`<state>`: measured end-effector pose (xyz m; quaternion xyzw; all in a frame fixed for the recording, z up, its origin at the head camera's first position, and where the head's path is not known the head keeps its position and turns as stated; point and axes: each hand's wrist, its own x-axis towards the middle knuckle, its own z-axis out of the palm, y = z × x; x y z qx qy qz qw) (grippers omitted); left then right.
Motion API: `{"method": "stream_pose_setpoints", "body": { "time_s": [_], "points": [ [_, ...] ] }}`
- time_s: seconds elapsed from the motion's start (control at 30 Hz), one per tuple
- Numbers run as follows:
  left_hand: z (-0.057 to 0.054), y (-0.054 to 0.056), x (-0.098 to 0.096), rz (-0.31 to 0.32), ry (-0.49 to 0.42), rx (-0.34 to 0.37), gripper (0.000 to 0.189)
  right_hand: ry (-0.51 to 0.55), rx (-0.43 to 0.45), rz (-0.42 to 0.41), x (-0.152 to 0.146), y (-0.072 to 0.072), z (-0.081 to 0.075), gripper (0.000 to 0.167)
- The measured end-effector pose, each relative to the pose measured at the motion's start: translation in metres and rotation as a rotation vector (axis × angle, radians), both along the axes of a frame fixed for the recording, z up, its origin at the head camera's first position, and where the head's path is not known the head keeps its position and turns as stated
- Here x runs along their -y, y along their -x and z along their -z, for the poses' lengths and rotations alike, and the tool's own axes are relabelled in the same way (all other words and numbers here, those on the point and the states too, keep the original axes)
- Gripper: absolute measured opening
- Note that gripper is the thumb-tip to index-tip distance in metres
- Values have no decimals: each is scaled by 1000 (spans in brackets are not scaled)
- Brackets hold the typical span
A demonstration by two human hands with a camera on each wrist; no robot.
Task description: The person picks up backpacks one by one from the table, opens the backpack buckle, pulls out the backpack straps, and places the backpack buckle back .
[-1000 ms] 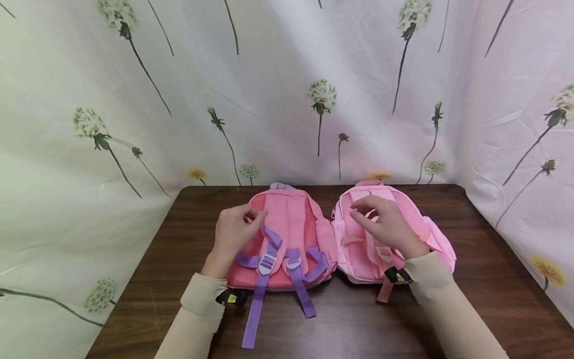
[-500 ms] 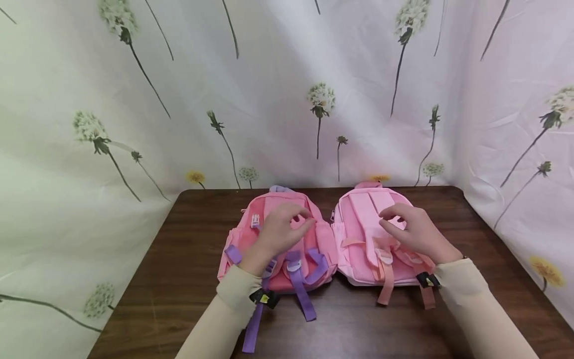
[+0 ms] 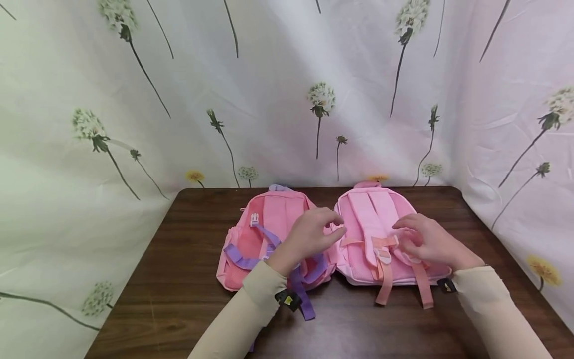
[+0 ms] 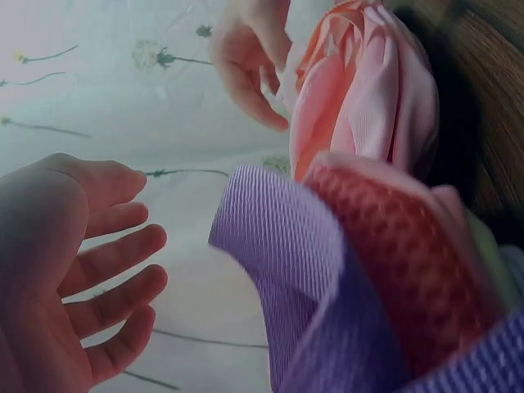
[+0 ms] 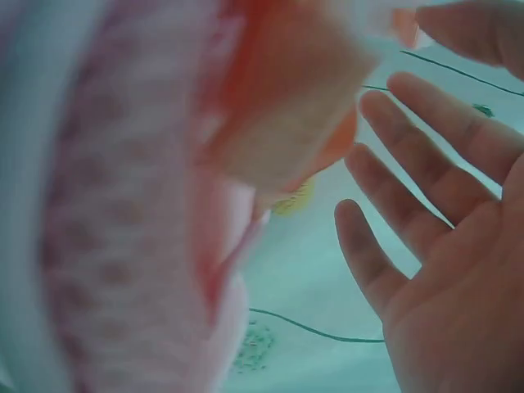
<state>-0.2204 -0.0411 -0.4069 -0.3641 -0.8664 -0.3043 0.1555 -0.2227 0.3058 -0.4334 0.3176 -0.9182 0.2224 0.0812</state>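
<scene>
Two small backpacks lie side by side, back panels up. The left, coral-pink backpack [image 3: 280, 204] has purple straps [image 3: 242, 259] and a white buckle [image 3: 254, 218] lying on its panel. My left hand [image 3: 311, 234] hovers over its right side, fingers spread and relaxed; the left wrist view shows nothing in them. The right, light-pink backpack [image 3: 356, 214] has orange straps [image 3: 423, 284]. Over its lower right side is my right hand [image 3: 432, 244]. In the right wrist view its fingers [image 5: 413, 172] are fairly straight, and the thumb tip is close to an orange strap end, contact unclear.
Both bags rest on a dark brown wooden table [image 3: 179, 279] near its back edge. Behind and beside it hangs a pale curtain [image 3: 269, 124] printed with dandelions. The orange and purple strap ends trail toward the front.
My left hand has moved right across the coral backpack, uncovering the white buckle. My right hand has moved right and lower over the light-pink backpack, uncovering its padded straps and the orange strap ends.
</scene>
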Motion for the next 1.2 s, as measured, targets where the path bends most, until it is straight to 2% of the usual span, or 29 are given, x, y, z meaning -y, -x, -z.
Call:
{"method": "stream_pose_setpoints", "body": {
  "time_s": [0.17, 0.3, 0.47, 0.67, 0.9, 1.2],
  "points": [
    [-3, -3, -8, 11, 13, 37, 14, -48, -13, -18, -1, 2, 12, 40],
    [-3, -4, -15, 34, 4, 26, 12, -54, 11, -8, 1, 3, 16, 36],
    [-4, -5, -23, 51, 5, 13, 9, -49, 59, 7, 0, 3, 13, 32],
    [-4, -6, -27, 57, 22, 42, 11, 40, 30, -4, 1, 3, 7, 32],
    [-4, -7, -35, 48, 95, 69, 20, 87, 67, 11, 6, 1, -3, 31],
    [-5, -5, -58, 15, 225, 91, 42, 126, -52, -137, 15, 9, -9, 37]
  ]
}}
